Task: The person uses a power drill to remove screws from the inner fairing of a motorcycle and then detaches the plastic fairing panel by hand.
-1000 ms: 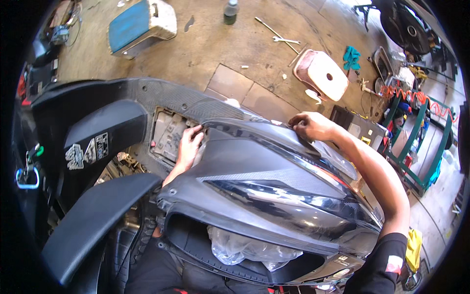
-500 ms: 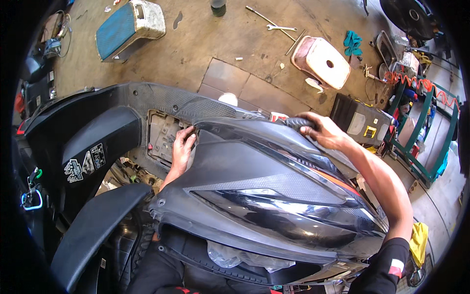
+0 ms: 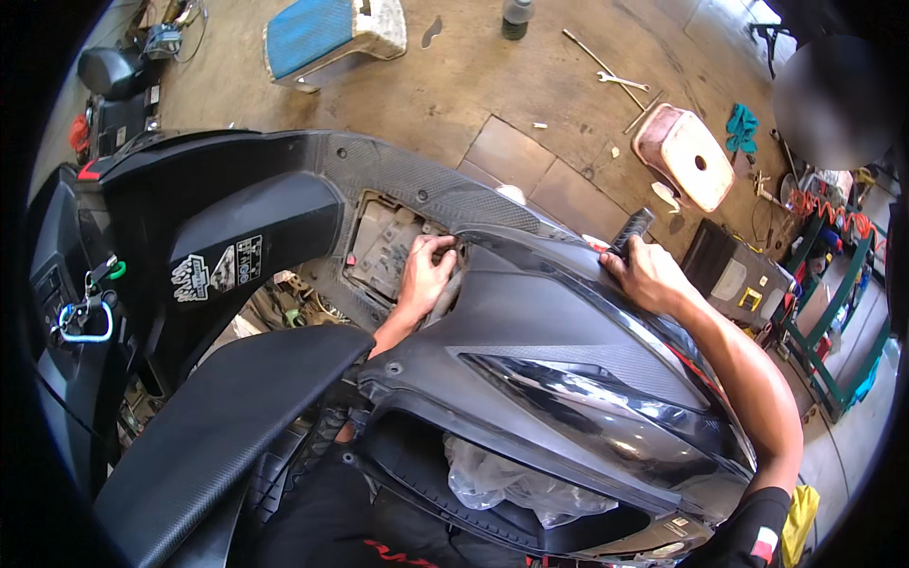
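A large black scooter body panel point(image 3: 568, 308) with glossy and textured sections lies across the middle. My left hand point(image 3: 426, 276) is at its front corner, beside the compartment with the grey battery cover point(image 3: 390, 241). Its fingers are curled onto the panel's edge, and their tips are partly hidden. At the panel's far edge my right hand point(image 3: 655, 275) is closed round the base of a black ribbed footpeg point(image 3: 632, 232), which sticks outward from the body. Below the panel, clear plastic wrapping point(image 3: 511, 478) shows in a dark opening.
The black seat point(image 3: 237, 417) is tipped up at lower left. Keys with a carabiner point(image 3: 87, 317) hang at the far left. Across the floor stand a blue-topped stool point(image 3: 327, 38) and a pinkish stool point(image 3: 686, 156). A wrench point(image 3: 622, 81), a toolbox point(image 3: 734, 270) and a green rack point(image 3: 819, 322) are beyond.
The view has shifted, so the scene sits farther right. The footpeg now points outward from the body under my right hand. My left fingers are more curled at the panel's edge.
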A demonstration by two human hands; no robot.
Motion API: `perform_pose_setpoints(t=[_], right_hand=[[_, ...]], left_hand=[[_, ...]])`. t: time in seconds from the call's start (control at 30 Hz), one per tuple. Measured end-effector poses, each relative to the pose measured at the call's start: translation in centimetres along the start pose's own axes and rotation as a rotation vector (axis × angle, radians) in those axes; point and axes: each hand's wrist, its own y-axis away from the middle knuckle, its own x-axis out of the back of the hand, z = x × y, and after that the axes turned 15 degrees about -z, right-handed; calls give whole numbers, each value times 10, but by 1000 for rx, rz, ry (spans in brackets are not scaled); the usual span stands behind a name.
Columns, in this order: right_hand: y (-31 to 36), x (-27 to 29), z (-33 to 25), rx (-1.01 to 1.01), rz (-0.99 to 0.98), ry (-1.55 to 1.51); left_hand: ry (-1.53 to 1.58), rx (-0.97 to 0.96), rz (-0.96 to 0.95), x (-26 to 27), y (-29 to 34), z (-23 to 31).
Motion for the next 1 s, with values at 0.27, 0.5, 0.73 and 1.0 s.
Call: perform_pose_setpoints(t=[0.27, 0.5, 0.73, 1.0], right_hand=[[37, 5, -101, 786, 17, -42], [69, -14, -195, 1127, -272, 81], [47, -32, -216, 949, -508, 97], [55, -41, -220, 952, -297, 222]], left_hand=[[185, -74, -37, 2, 2, 0], [972, 25, -128, 50, 75, -1], [1018, 222, 232, 85, 211, -29], [727, 401, 499, 82, 316, -22]])
